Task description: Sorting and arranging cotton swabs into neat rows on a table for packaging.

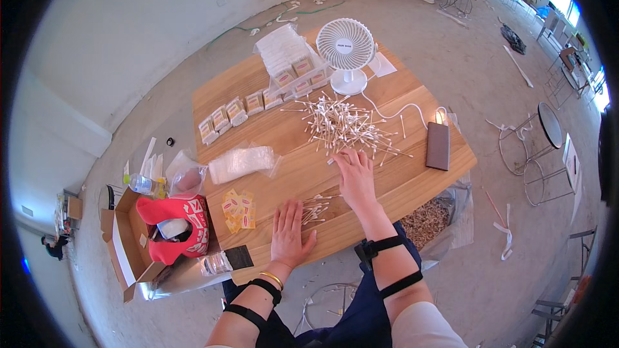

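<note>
A large loose pile of cotton swabs lies on the wooden table. At its near edge is my right hand, fingers bent down and close together, with white swab tips showing at the fingertips; how many it holds is hidden. My left hand lies flat, palm down, near the front edge, its fingers stretched out and the thumb apart. Just right of its fingers is a small bunch of cotton swabs, roughly lined up. To the left of that hand are several small yellow printed cards.
A white fan stands at the back beside stacked swab packets and a row of small packs. Clear plastic bags lie left; a dark power bank lies right, cabled. An open carton with a red bag is at left.
</note>
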{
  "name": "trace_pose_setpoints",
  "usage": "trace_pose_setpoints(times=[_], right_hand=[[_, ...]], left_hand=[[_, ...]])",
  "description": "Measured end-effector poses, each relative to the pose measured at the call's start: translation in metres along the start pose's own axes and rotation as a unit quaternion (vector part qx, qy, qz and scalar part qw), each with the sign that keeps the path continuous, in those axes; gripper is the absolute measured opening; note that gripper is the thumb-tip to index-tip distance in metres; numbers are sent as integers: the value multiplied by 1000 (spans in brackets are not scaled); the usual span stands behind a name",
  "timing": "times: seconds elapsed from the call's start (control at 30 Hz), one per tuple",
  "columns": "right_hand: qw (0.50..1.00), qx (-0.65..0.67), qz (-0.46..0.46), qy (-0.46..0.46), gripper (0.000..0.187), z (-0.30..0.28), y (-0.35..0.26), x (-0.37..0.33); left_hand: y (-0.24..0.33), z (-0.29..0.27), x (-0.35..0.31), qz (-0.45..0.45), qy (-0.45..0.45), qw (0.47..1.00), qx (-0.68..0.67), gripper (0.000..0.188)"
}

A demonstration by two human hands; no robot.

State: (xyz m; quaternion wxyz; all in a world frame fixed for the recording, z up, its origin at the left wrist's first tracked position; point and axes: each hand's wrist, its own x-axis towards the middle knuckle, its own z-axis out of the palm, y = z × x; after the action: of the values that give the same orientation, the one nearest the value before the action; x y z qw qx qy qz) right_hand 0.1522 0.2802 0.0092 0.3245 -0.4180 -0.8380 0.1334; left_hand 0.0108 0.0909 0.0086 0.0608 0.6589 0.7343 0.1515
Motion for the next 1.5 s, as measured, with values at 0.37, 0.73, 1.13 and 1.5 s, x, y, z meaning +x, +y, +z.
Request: trace_pose_setpoints(times=[0.37,0.73,1.13,1.5], right_hand=[[997,-56,51,-24,39,8,-1,0],[979,146,9,-141,27,23,-23,-13],[994,27,-100,21,32,16,-11,-4],[974,133,-103,-150,11,21,-36,-15]], left_hand=[[5,-4,3,10,-14,1000,24,79],[3,-2,2,14,-1,1000,22,78],[5,-2,2,15,2,1000,17,77],[1,3,0,-7,6,1000,13,81]])
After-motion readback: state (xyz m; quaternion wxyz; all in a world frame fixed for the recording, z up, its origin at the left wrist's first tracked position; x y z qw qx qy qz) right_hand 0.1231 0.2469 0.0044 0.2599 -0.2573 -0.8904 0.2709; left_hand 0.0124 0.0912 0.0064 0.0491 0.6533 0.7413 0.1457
